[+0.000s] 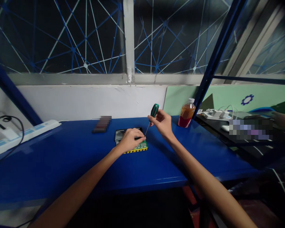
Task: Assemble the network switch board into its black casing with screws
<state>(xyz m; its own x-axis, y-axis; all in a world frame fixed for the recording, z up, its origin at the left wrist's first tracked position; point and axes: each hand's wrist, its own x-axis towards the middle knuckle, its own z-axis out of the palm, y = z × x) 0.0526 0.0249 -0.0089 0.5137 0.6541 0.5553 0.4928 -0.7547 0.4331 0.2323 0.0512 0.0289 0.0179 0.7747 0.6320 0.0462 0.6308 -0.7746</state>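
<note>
The green board (142,145) lies mid-table, back from the near edge of the blue table (73,167), with room to move on both sides. The left hand (130,139) rests over it, hiding part, so I can't tell if it grips; the right hand (163,123) holds a tilted green screwdriver (154,110).

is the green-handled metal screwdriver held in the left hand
No, the right hand holds the green-handled metal screwdriver, while the left hand lies over the yellow-edged green circuit board.
</note>
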